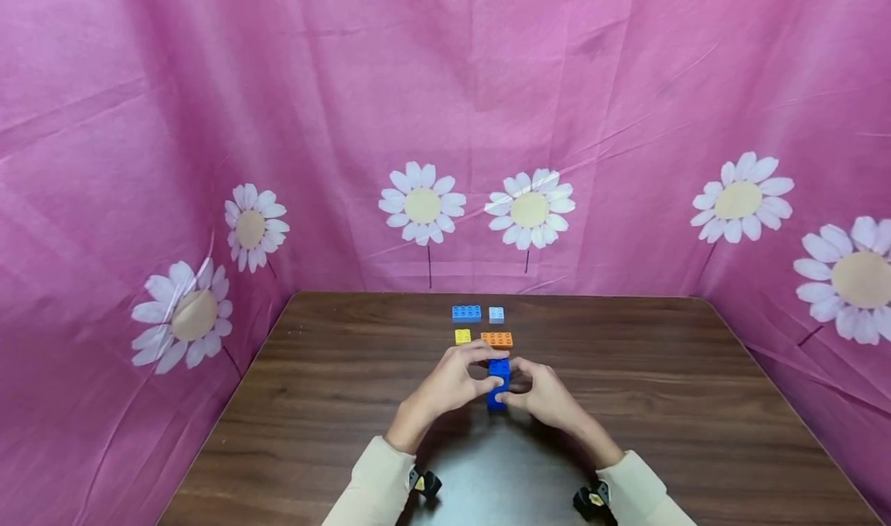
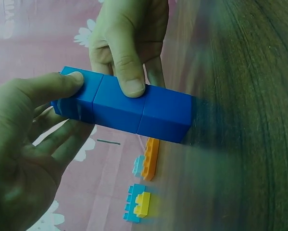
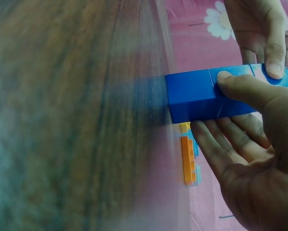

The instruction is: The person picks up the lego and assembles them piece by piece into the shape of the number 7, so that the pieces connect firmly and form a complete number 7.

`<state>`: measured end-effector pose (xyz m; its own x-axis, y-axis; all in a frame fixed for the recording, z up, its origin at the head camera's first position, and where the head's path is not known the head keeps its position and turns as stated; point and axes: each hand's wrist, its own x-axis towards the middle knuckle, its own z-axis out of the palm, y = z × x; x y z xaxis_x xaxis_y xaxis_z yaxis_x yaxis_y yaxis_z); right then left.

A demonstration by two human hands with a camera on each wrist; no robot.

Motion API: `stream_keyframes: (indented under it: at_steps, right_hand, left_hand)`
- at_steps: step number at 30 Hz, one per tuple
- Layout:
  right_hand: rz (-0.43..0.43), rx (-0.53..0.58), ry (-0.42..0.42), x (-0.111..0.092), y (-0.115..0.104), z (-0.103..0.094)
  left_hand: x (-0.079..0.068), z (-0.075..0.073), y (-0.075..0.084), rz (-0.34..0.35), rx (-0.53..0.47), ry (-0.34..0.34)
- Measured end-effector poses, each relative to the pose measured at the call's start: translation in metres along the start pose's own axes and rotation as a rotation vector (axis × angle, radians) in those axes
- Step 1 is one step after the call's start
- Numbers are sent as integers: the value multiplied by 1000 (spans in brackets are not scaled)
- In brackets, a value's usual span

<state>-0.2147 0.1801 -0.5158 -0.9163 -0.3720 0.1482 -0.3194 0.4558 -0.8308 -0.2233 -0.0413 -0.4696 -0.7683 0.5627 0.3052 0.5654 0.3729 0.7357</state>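
A stack of three dark blue toy building bricks (image 1: 498, 371) stands upright on the wooden table, its joints showing as thin lines in both wrist views. My left hand (image 1: 455, 379) grips the top brick (image 2: 96, 91), thumb on its near face and fingers behind. Lower down, my right hand (image 1: 550, 396) holds the middle brick (image 3: 235, 98) between thumb and fingers. The bottom brick (image 2: 165, 113) meets the tabletop. Just beyond the stack lie an orange brick (image 1: 497, 339) and a small yellow brick (image 1: 462, 336).
Farther back on the table (image 1: 334, 418) sit a blue brick (image 1: 466, 313) and a small light blue brick (image 1: 496, 315). Behind the table hangs a pink cloth (image 1: 334, 124) with white daisies, which also runs along both sides.
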Motion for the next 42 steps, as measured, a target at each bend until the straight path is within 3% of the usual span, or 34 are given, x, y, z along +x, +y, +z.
stream_keyframes:
  at_steps: [23, 33, 36, 38, 42]
  right_hand:
    - [14, -3, 8, -1, -2, -2]
    - [-62, -78, 35, -4, -5, -1]
    - [-73, -97, 32, -5, -5, -4]
    - [-72, -106, 27, -5, -4, -6]
    - [-53, -109, 27, -5, -4, -11]
  left_hand:
    - [1, 1, 2, 39, 46, -25]
    - [1, 1, 1, 68, 74, -35]
    - [3, 1, -1, 47, 16, -47]
    - [5, 0, -3, 28, -77, -46]
    - [13, -1, -4, -12, -218, 17]
